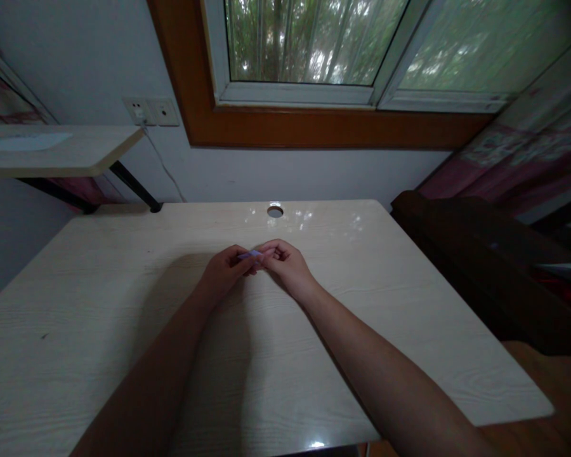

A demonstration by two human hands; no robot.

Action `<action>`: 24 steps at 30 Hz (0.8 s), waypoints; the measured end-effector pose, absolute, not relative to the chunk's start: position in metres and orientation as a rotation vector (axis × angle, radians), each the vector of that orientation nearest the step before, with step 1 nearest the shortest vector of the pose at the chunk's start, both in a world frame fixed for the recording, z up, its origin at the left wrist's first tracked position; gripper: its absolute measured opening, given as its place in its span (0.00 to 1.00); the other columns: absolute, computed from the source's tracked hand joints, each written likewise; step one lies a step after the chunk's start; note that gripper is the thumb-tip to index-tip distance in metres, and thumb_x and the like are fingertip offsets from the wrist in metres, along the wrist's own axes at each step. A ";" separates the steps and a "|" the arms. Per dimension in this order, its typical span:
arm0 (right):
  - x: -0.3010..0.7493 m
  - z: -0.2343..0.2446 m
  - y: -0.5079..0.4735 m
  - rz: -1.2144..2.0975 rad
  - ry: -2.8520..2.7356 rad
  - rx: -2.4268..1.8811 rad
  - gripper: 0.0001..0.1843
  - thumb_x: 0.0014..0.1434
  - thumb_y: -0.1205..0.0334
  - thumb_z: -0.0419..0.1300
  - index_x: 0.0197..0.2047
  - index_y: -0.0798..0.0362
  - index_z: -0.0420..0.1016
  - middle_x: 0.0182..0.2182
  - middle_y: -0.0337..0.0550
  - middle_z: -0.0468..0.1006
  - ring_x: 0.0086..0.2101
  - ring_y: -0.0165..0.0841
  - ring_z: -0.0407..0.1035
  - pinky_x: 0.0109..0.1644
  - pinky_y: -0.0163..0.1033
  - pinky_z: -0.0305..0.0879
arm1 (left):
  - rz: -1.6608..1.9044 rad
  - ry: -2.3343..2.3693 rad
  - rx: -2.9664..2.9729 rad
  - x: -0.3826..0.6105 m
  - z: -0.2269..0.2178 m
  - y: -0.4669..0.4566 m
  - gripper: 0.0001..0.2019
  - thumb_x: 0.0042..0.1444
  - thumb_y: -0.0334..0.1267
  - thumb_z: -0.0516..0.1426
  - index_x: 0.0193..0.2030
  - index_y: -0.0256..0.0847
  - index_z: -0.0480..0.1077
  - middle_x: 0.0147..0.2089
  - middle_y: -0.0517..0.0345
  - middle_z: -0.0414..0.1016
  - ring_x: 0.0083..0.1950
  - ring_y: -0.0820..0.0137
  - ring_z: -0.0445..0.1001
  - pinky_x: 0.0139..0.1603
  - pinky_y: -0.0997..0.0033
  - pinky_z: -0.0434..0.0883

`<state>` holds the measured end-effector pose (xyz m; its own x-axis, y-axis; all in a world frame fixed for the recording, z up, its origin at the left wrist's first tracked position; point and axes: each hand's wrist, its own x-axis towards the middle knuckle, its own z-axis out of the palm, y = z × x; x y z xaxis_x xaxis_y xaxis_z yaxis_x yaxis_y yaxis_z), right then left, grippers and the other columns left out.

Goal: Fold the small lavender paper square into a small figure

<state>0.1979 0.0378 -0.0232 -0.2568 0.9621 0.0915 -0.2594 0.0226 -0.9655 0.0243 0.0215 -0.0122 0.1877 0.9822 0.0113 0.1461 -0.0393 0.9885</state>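
Observation:
A small, pale purple folded piece, which looks like paper (254, 252), is pinched between my two hands above the far middle of the desk. My left hand (224, 270) grips its left end with thumb and fingertips. At its right end my right hand (285, 261) is closed, thumb and fingers pressed together on the piece. The fingertips of both hands nearly meet and cover much of it, so its full shape is hidden.
The pale wood-grain desk (285, 355) has a round cable hole (275, 211) near its back edge. A raised shelf (61, 149) on black legs stands at the back left. A white cable (164, 165) hangs from the wall sockets (151, 112). Dark furniture (461, 266) borders the right side.

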 end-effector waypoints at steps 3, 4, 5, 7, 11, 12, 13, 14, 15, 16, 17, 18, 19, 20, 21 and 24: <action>0.198 -0.026 0.038 1.454 -1.249 -0.856 0.14 0.48 0.55 0.70 0.35 0.52 0.75 0.26 0.38 0.77 0.27 0.30 0.72 0.36 0.40 0.69 | 1.013 1.192 1.368 0.024 -0.013 0.021 0.15 0.53 0.50 0.62 0.35 0.38 0.72 0.31 0.54 0.80 0.34 0.67 0.77 0.39 0.67 0.73; 0.198 -0.027 0.039 1.450 -1.244 -0.857 0.14 0.48 0.56 0.70 0.35 0.52 0.76 0.26 0.38 0.77 0.27 0.29 0.72 0.36 0.39 0.69 | 1.021 1.191 1.350 0.024 -0.012 0.021 0.15 0.53 0.50 0.62 0.34 0.38 0.72 0.31 0.54 0.80 0.34 0.67 0.77 0.40 0.67 0.73; 0.198 -0.027 0.039 1.451 -1.234 -0.854 0.13 0.48 0.56 0.70 0.35 0.52 0.76 0.26 0.38 0.77 0.27 0.29 0.71 0.35 0.38 0.69 | 1.032 1.190 1.337 0.023 -0.011 0.020 0.15 0.53 0.50 0.61 0.34 0.38 0.72 0.31 0.54 0.80 0.34 0.67 0.78 0.39 0.66 0.73; 0.198 -0.028 0.039 1.459 -1.207 -0.842 0.13 0.47 0.57 0.70 0.34 0.53 0.76 0.25 0.37 0.77 0.26 0.28 0.71 0.35 0.37 0.68 | 1.051 1.188 1.329 0.022 -0.009 0.019 0.14 0.54 0.49 0.61 0.33 0.38 0.72 0.30 0.54 0.80 0.33 0.67 0.77 0.39 0.67 0.73; 0.197 -0.027 0.039 1.473 -1.149 -0.842 0.11 0.46 0.60 0.70 0.34 0.53 0.76 0.24 0.36 0.77 0.25 0.28 0.70 0.33 0.37 0.68 | 1.067 1.207 1.310 0.021 -0.006 0.019 0.13 0.54 0.48 0.61 0.32 0.39 0.72 0.29 0.55 0.80 0.32 0.67 0.77 0.38 0.68 0.72; 0.197 -0.026 0.039 1.466 -1.139 -0.852 0.11 0.46 0.60 0.70 0.34 0.52 0.76 0.24 0.36 0.77 0.24 0.28 0.70 0.33 0.37 0.68 | 1.076 1.215 1.302 0.021 -0.006 0.019 0.13 0.54 0.48 0.61 0.32 0.39 0.72 0.28 0.55 0.79 0.32 0.67 0.77 0.37 0.67 0.72; 0.197 -0.026 0.039 1.456 -1.131 -0.865 0.11 0.46 0.61 0.70 0.33 0.52 0.75 0.23 0.36 0.77 0.24 0.28 0.70 0.33 0.37 0.68 | 1.084 1.222 1.298 0.022 -0.006 0.019 0.13 0.54 0.48 0.61 0.32 0.39 0.72 0.28 0.55 0.79 0.32 0.67 0.77 0.37 0.67 0.72; 0.197 -0.025 0.039 1.446 -1.128 -0.877 0.11 0.46 0.61 0.70 0.33 0.52 0.75 0.23 0.35 0.77 0.23 0.28 0.70 0.33 0.37 0.68 | 1.087 1.226 1.298 0.022 -0.005 0.019 0.13 0.54 0.48 0.61 0.32 0.39 0.72 0.28 0.56 0.79 0.32 0.67 0.77 0.37 0.67 0.72; 0.196 -0.024 0.039 1.435 -1.127 -0.886 0.11 0.45 0.61 0.69 0.33 0.52 0.75 0.23 0.35 0.77 0.23 0.27 0.70 0.32 0.37 0.68 | 1.090 1.228 1.302 0.022 -0.005 0.019 0.13 0.54 0.49 0.61 0.32 0.39 0.72 0.28 0.56 0.79 0.31 0.67 0.77 0.37 0.67 0.72; 0.197 -0.023 0.038 1.427 -1.128 -0.892 0.11 0.45 0.61 0.69 0.33 0.52 0.75 0.23 0.35 0.77 0.23 0.27 0.70 0.32 0.37 0.68 | 1.090 1.229 1.307 0.022 -0.005 0.019 0.13 0.54 0.49 0.61 0.32 0.39 0.72 0.28 0.56 0.79 0.32 0.67 0.77 0.38 0.67 0.71; 0.197 -0.022 0.038 1.420 -1.128 -0.893 0.11 0.45 0.61 0.69 0.33 0.52 0.75 0.22 0.35 0.77 0.23 0.27 0.70 0.32 0.37 0.68 | 1.091 1.229 1.311 0.022 -0.005 0.019 0.13 0.54 0.49 0.60 0.32 0.39 0.72 0.28 0.56 0.79 0.32 0.67 0.77 0.38 0.67 0.71; 0.197 -0.022 0.038 1.415 -1.124 -0.892 0.11 0.45 0.61 0.69 0.32 0.52 0.75 0.22 0.35 0.77 0.23 0.27 0.70 0.32 0.37 0.68 | 1.098 1.230 1.311 0.022 -0.005 0.018 0.13 0.54 0.48 0.60 0.32 0.39 0.72 0.28 0.56 0.79 0.31 0.67 0.77 0.38 0.68 0.71; 0.197 -0.021 0.038 1.411 -1.118 -0.889 0.10 0.45 0.62 0.69 0.32 0.52 0.75 0.22 0.35 0.77 0.23 0.27 0.70 0.32 0.37 0.68 | 1.104 1.230 1.308 0.022 -0.005 0.018 0.13 0.54 0.48 0.61 0.32 0.39 0.72 0.28 0.56 0.79 0.31 0.68 0.76 0.37 0.68 0.71; 0.197 -0.021 0.038 1.410 -1.113 -0.886 0.10 0.45 0.62 0.68 0.32 0.52 0.75 0.22 0.35 0.77 0.23 0.27 0.70 0.32 0.36 0.68 | 1.112 1.229 1.301 0.022 -0.005 0.018 0.12 0.54 0.47 0.61 0.32 0.39 0.72 0.28 0.56 0.79 0.31 0.68 0.76 0.37 0.68 0.71; 0.197 -0.021 0.039 1.413 -1.105 -0.880 0.09 0.45 0.63 0.68 0.32 0.53 0.75 0.22 0.35 0.77 0.23 0.27 0.70 0.32 0.36 0.67 | 1.119 1.224 1.293 0.022 -0.005 0.018 0.12 0.54 0.47 0.61 0.32 0.39 0.72 0.28 0.57 0.79 0.31 0.68 0.76 0.37 0.69 0.71; 0.197 -0.021 0.038 1.425 -1.069 -0.854 0.08 0.47 0.64 0.66 0.33 0.53 0.75 0.23 0.36 0.78 0.24 0.27 0.71 0.33 0.36 0.67 | 1.130 1.205 1.277 0.021 -0.005 0.019 0.11 0.55 0.45 0.61 0.33 0.38 0.72 0.29 0.58 0.79 0.32 0.69 0.76 0.38 0.70 0.70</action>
